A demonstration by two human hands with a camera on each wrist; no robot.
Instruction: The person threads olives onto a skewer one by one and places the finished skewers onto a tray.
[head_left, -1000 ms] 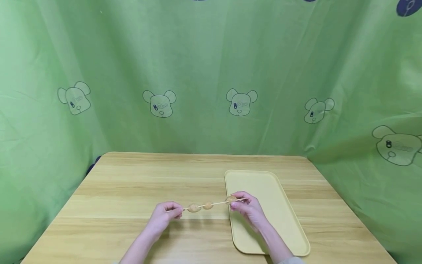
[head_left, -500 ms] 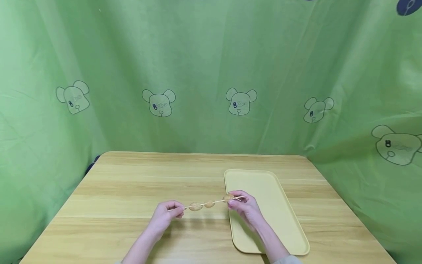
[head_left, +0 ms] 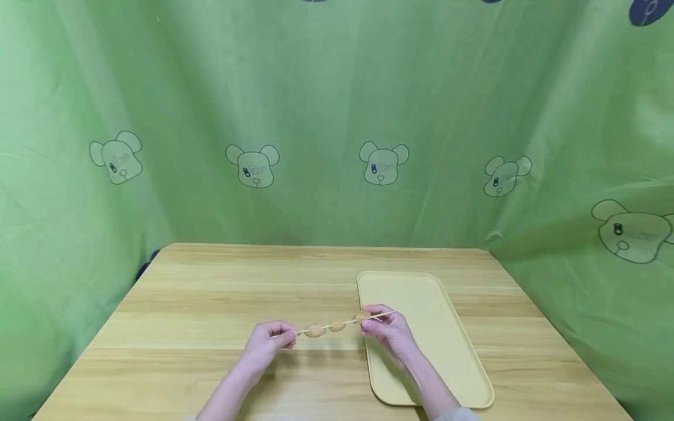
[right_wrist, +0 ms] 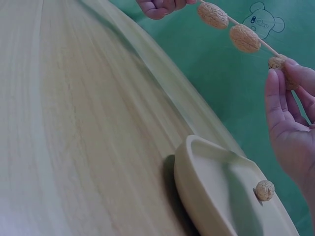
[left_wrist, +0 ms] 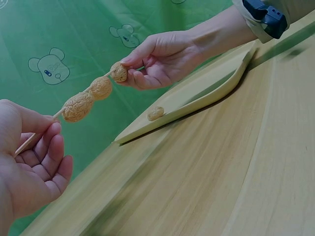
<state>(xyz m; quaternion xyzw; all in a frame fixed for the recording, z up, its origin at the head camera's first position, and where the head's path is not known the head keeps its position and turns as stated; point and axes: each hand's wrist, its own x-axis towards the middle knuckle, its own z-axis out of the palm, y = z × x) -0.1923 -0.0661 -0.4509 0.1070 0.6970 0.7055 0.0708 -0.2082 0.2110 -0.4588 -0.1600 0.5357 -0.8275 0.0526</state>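
Observation:
A thin wooden skewer (head_left: 350, 321) runs between my hands above the table, its right end a little higher. My left hand (head_left: 263, 345) pinches its left end between thumb and forefinger. Two wrinkled, light-brown, walnut-like pieces, an oval one (left_wrist: 78, 107) and another (left_wrist: 101, 88), are threaded near that hand. My right hand (head_left: 392, 333) pinches a third walnut-like piece (left_wrist: 118, 72) in its fingertips, with the skewer passing at it and the stick's far end showing beyond, over the hand. The right fingers partly hide this piece in the right wrist view.
A shallow pale-yellow tray (head_left: 437, 345) lies on the right of the wooden table (head_left: 200, 292), under the right forearm. One more walnut-like piece (left_wrist: 155, 113) rests in it, hidden in the head view. A green curtain (head_left: 316, 117) surrounds the table's back and sides.
The piece in my right fingers has shifted left along the skewer, closer to the other two. My left hand has drifted slightly right, still pinching the skewer.

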